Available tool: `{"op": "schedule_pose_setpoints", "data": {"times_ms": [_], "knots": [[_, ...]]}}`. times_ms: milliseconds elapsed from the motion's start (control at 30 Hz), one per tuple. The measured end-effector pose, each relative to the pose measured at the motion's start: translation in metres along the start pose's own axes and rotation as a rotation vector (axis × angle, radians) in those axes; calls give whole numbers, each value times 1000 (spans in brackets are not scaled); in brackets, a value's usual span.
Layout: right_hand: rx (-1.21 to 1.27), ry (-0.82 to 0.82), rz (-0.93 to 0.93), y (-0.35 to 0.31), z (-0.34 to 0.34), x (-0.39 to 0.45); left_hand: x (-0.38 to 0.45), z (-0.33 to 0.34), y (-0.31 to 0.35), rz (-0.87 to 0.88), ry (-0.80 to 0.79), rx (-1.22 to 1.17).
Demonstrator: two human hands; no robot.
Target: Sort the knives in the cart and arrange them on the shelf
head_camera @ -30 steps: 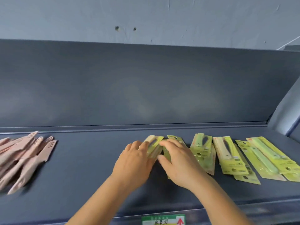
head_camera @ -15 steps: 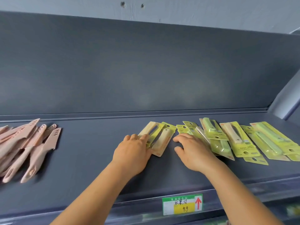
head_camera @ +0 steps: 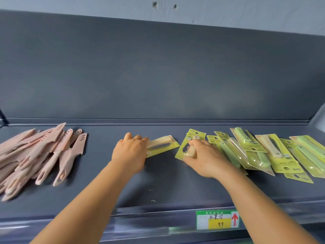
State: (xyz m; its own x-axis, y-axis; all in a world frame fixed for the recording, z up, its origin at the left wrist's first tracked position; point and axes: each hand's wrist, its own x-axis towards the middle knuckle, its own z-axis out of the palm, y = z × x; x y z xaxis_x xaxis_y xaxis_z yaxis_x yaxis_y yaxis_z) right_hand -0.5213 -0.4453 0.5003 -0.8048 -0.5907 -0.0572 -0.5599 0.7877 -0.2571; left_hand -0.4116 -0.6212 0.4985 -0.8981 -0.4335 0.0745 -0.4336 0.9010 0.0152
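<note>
On the shelf [head_camera: 158, 182], loose knives [head_camera: 44, 152] lie left, packaged knives [head_camera: 263, 152] right, both hands between; a price tag [head_camera: 218, 220] sits on its front edge.

Head view, single: close above the shelf [head_camera: 158, 182], facing forward and slightly down; back panel [head_camera: 158, 71] fills upper frame, forearms entering from bottom.

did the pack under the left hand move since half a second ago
Yes. The pack under the left hand slid left, away from the other green packs, opening a gap of bare shelf.
</note>
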Motion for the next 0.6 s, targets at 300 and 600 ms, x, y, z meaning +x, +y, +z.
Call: {"op": "schedule_pose_setpoints", "data": {"times_ms": [300,600], "knots": [[51,29,43,11,-1,11,4,5,23,90,57,-30],[76,82,26,17,-4,7,22,-7,27,233,-149,-162]]}}
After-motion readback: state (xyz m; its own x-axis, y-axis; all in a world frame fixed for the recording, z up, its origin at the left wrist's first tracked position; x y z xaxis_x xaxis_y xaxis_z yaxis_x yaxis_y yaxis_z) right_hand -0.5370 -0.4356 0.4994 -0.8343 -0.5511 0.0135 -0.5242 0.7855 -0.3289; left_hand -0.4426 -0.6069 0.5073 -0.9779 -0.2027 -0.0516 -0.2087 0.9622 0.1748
